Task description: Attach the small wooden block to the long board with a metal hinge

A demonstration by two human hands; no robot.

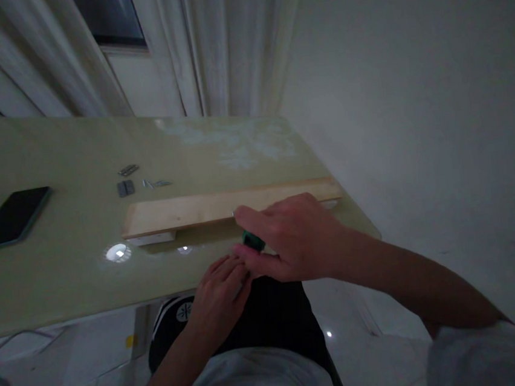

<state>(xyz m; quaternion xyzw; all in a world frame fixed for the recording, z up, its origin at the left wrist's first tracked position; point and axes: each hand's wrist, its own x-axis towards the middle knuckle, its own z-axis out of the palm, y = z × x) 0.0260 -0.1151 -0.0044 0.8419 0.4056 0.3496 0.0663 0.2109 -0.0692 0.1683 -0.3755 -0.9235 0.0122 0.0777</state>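
My right hand (pixel 302 234) is closed around a screwdriver with a green and black handle (pixel 253 241); most of it is hidden by the fingers. A small bright metal bit shows by the index finger, at the front edge of a pale wooden board (pixel 222 205). My left hand (pixel 223 284) is at the table's near edge, its fingers closed together and meeting my right hand's fingertips. Whatever lies inside the left fingers is hidden. The board rests on white blocks (pixel 152 239) at its ends, raised above the table.
Beyond the board lie a grey hinge (pixel 125 188), loose screws (pixel 159 183) and another small metal pile (pixel 128 169). A dark phone (pixel 11 218) lies at left on the glossy green table (pixel 63 157). A wall (pixel 413 111) stands at right, curtains (pixel 225 44) behind.
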